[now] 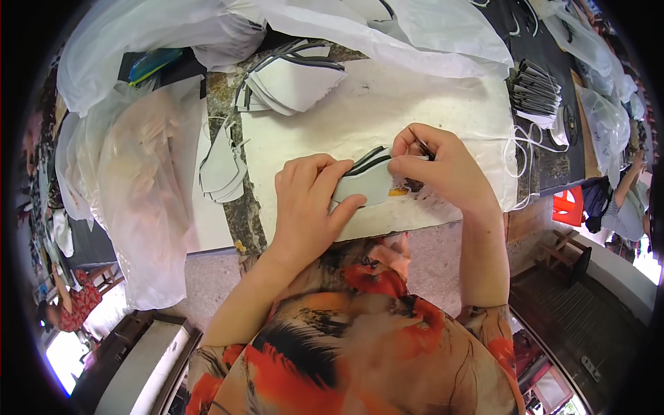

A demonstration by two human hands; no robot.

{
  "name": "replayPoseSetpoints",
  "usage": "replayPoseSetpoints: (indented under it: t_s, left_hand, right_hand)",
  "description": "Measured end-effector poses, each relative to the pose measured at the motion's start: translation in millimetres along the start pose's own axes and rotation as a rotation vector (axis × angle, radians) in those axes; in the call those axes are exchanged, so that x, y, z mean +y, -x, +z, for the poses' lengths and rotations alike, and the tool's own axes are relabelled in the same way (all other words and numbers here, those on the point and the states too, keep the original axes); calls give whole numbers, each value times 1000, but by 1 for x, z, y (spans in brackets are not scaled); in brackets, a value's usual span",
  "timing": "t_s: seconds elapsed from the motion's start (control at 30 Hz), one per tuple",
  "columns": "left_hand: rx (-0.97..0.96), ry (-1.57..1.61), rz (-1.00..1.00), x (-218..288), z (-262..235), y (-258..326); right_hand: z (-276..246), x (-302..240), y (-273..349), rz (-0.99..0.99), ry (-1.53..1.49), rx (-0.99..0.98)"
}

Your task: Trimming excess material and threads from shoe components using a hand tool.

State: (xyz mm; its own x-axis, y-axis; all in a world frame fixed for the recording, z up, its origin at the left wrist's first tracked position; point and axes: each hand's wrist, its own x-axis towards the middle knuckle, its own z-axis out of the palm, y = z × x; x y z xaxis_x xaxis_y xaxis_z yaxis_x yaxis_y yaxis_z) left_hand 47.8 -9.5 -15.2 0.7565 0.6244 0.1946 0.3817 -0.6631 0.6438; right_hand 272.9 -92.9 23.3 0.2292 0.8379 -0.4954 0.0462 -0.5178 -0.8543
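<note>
A light grey cut piece with a black padded edge (364, 187), perhaps a shoe upper part, lies near the front edge of the work surface. My left hand (304, 197) grips its left end, thumb below and fingers on top. At its right end is my right hand (446, 166), closed, with the thumb pressed at the black edge. A slim dark thing (423, 147), perhaps a small tool, shows between the right hand's fingers; its kind is not clear. Beneath the right hand lies a small yellow and dark patch (399, 192), partly hidden.
A stack of similar black-edged pieces (294, 83) sits at the back left, with more white pieces (225, 169) nearer. Dark-edged bundled pieces (536, 93) and white cord (526, 149) lie right. Plastic bags (142, 180) cover the left and back. Other people are at both far sides.
</note>
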Motion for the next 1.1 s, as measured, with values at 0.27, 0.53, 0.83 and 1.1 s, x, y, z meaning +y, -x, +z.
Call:
replayPoseSetpoints:
  t_s: [0.27,0.53,0.83,1.1]
  left_hand:
    - [-152,312,-159,3,-21,-14]
    - [-228,439,-252,-4,-26,-15]
    - [-492,673,-585,6,-48,-28]
    - [-547,935,-576,4,-41,-31]
  right_hand:
    - [8,-2,9,-50,-104,8]
    - [14,2,7,-68,-172,21]
    - [23,-9,9,-45,-232,-14]
    - [27,-11,3,-27,-180,-161]
